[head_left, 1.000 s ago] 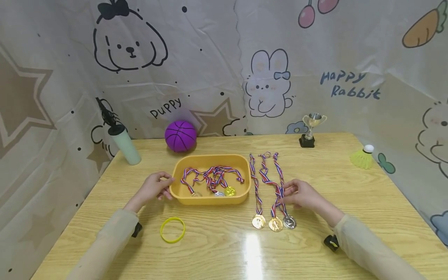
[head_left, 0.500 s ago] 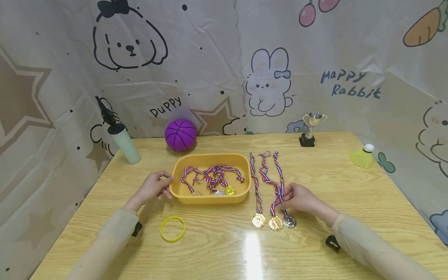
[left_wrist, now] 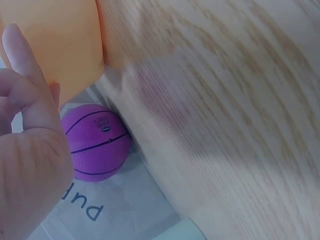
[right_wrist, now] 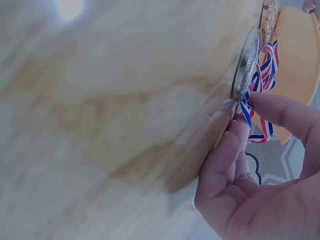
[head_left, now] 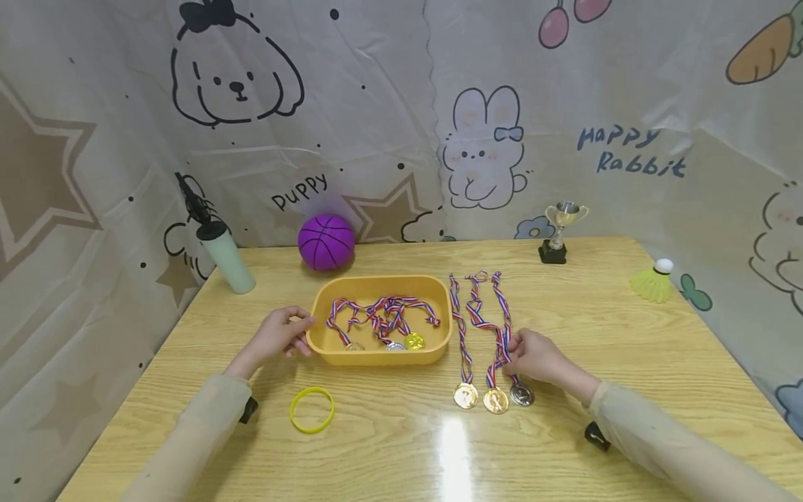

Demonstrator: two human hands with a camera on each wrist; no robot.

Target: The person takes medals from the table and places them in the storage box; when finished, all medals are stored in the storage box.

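Note:
My left hand [head_left: 278, 336] touches the left side of a yellow plastic basin [head_left: 383, 359] with its fingertips. Across the basin's wall [left_wrist: 65, 45] one finger lies nearly straight in the left wrist view. Medals on striped red, white and blue ribbons [head_left: 379, 307] lie inside the basin. To its right, three more medals are laid lengthwise: a gold medal [head_left: 465, 395], another gold medal [head_left: 495, 400] and a silver medal [head_left: 522, 394]. My right hand [head_left: 538, 357] pinches a ribbon [right_wrist: 246, 111] just above the silver medal [right_wrist: 247, 65], between thumb and finger.
A yellow ring [head_left: 311, 410] lies in front of the basin. Behind stand a purple basketball [head_left: 326, 242], a pale green hand pump [head_left: 227, 258] and a small trophy [head_left: 557, 233]. A yellow shuttlecock [head_left: 654, 281] is near the right edge. A printed cloth [head_left: 376, 84] backs the wooden table.
My right hand has slid slightly down the ribbons toward the silver medal, its fingers drawing together. The left hand stays at the basin. The head view has shifted a little.

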